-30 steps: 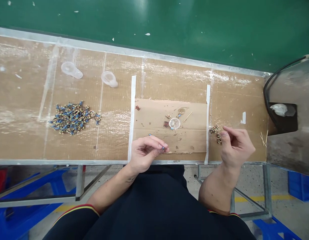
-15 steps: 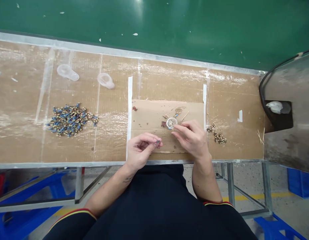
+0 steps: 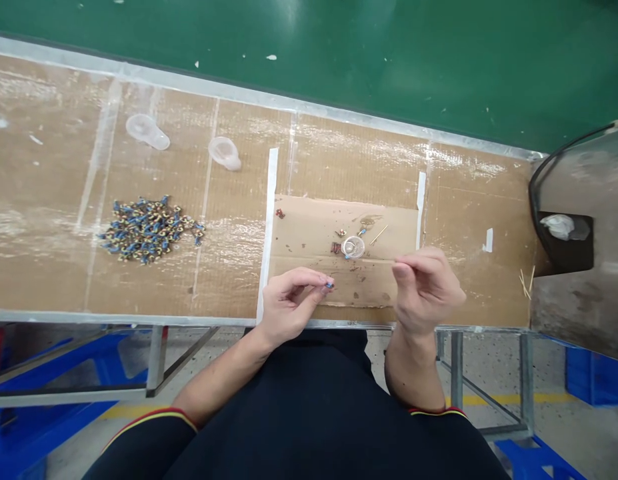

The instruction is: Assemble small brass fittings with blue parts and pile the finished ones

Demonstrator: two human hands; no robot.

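Between thumb and forefinger, my left hand (image 3: pixel 293 303) pinches a small blue-and-metal part (image 3: pixel 329 285) over the near edge of the cardboard sheet (image 3: pixel 309 233). My right hand (image 3: pixel 429 290) is raised at the sheet's right side, fingers closed on a thin wooden toothpick (image 3: pixel 389 260) that points left and is hard to make out. Left of that hand stands a small clear cup (image 3: pixel 353 247). Around the cup lie a dark red coiled piece (image 3: pixel 335 247), a brass-coloured part (image 3: pixel 341 233), a blue-tipped part (image 3: pixel 361 232) and a loose stick (image 3: pixel 379 235).
A heap of blue-and-brass parts (image 3: pixel 149 230) lies on the left. Two translucent plastic cups (image 3: pixel 147 131) rest behind it. White tape strips (image 3: pixel 269 233) flank the sheet. Several toothpicks (image 3: pixel 527 283) lie near the metal machine (image 3: pixel 579 293) at right.
My right hand has drawn back from the clear cup, up and to the right, with the toothpick. My left hand keeps its pinch. The whole view has shifted slightly.
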